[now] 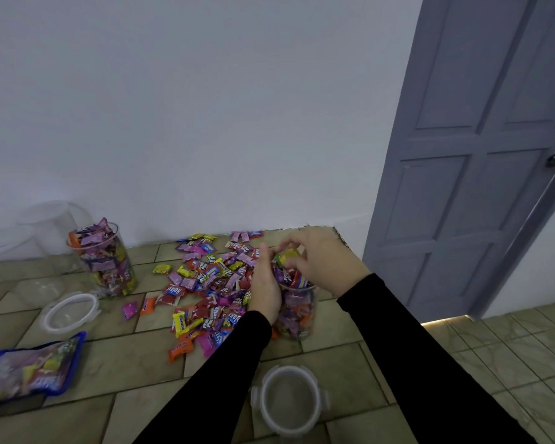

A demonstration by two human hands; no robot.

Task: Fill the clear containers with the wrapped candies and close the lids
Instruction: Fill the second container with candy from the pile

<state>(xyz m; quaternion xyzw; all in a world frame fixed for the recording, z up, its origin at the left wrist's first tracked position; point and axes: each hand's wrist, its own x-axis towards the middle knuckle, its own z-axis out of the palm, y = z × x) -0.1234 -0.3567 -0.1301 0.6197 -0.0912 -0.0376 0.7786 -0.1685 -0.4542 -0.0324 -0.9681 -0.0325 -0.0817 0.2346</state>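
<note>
At the far left a blue candy bag (29,373) lies on the tiled floor beside a loose lid (69,312), with a full jar (104,261) standing behind it by the wall. The candy pile (205,277) spreads across the middle. The left hand (265,290) rests flat against the near jar (297,310) — packed to its rim — while the right hand (321,257) pinches wrappers above its mouth. Another lid (289,400) lies nearer the person; a grey door (474,149) stands right.

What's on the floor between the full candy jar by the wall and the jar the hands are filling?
In the head view, a loose pile of wrapped candies covers the tiles between the full jar and the jar being filled.
</note>
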